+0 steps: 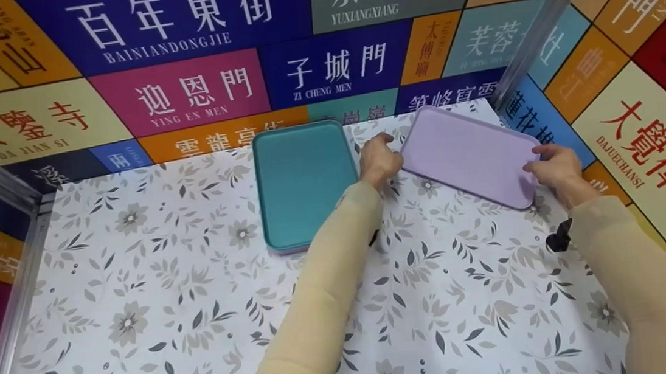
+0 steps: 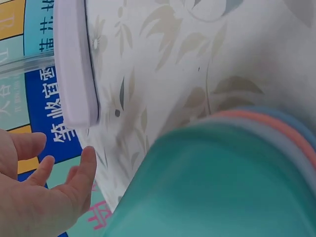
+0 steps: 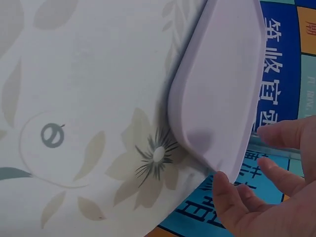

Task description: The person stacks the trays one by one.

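Note:
A lilac tray (image 1: 470,155) lies at a slant near the back right of the patterned table. Beside its left end is my left hand (image 1: 380,159), which holds nothing; in the left wrist view its fingers (image 2: 85,168) are apart from the lilac tray. My right hand (image 1: 557,170) is at the tray's right end. The right wrist view puts that thumb at a corner of the lilac tray (image 3: 222,84), with the other fingers spread near the edge. Left of both hands, a teal tray (image 1: 308,180) tops a stack; lilac, orange and blue rims show beneath it in the left wrist view.
White cloth with grey leaves and flowers covers the table (image 1: 122,280). Panels with Chinese lettering (image 1: 177,95) stand along the back and sides. Metal posts (image 1: 549,19) rise at the corners. A small black object (image 1: 558,237) is by the right wrist.

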{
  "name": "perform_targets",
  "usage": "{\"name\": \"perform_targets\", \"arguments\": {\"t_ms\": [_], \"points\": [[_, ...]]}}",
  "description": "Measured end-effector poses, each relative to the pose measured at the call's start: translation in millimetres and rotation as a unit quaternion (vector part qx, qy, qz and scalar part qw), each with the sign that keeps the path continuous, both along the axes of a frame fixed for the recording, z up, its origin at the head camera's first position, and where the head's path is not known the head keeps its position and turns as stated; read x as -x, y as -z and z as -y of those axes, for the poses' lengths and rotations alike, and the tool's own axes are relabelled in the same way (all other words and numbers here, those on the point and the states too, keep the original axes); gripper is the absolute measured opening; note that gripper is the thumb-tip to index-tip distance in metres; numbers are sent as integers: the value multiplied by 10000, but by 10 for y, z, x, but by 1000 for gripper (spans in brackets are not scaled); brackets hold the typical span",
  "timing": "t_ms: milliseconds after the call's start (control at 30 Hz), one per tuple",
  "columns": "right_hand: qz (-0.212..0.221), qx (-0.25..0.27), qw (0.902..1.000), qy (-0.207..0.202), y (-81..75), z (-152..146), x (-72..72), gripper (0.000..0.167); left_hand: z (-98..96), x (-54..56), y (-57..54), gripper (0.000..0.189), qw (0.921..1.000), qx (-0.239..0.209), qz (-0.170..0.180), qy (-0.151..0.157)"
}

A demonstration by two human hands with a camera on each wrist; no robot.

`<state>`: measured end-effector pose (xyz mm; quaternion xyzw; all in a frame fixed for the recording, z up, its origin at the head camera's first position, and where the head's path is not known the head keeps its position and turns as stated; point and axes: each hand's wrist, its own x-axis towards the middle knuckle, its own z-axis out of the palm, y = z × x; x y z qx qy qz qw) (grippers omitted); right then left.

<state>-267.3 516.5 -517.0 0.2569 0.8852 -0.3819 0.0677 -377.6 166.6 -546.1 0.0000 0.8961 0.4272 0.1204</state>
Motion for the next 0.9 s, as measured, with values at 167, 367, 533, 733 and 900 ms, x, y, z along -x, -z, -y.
{"name": "perform_targets", "arguments": {"t_ms": [167, 367, 533, 733, 900], "points": [[321, 195, 9993, 53, 81, -68, -28, 69, -222, 205, 275, 55, 9992, -288, 238, -137], [370, 338, 9987, -95, 139, -135, -44, 73, -251, 149, 245, 60, 9939, -785, 738, -230], [307, 475, 9984, -20, 176, -141, -31, 75, -226, 139, 275, 63, 9887, -1150, 940, -186], [340, 323, 9989, 53, 219, -139, -26, 72, -242, 188, 386, 63, 9835, -1358, 1179, -172], [347, 125, 9993, 73, 230, -148, -23, 70, -233, 125, 329, 59, 9793, -1637, 1146, -330]]}}
